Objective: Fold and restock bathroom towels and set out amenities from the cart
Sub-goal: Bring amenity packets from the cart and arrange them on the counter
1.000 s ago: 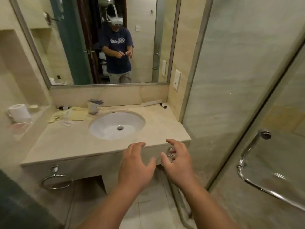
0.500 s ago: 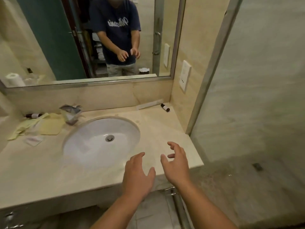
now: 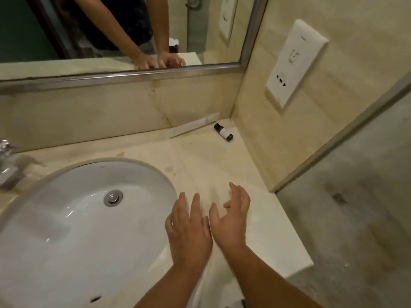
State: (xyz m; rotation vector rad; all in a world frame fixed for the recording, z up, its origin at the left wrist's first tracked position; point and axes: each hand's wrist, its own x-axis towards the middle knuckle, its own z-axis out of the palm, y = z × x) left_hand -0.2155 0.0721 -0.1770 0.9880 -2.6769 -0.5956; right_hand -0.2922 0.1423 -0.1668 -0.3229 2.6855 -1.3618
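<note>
My left hand (image 3: 189,232) and my right hand (image 3: 232,218) hover side by side over the marble counter (image 3: 222,165), just right of the white sink basin (image 3: 84,223). Both have spread, relaxed fingers and hold nothing. A small black amenity bottle (image 3: 223,131) with a white label lies on its side in the counter's back right corner. Beside it a long flat white packet (image 3: 191,127) leans along the backsplash. No towel is in view.
A framed mirror (image 3: 124,72) runs above the backsplash and reflects my arms. A white wall socket plate (image 3: 293,63) is on the right wall. The chrome tap (image 3: 7,163) stands at the far left. A glass shower partition (image 3: 347,196) borders the counter's right end.
The view has closed in on the counter's right end. Both hands have moved forward from the counter's front edge to above its top, still empty and spread.
</note>
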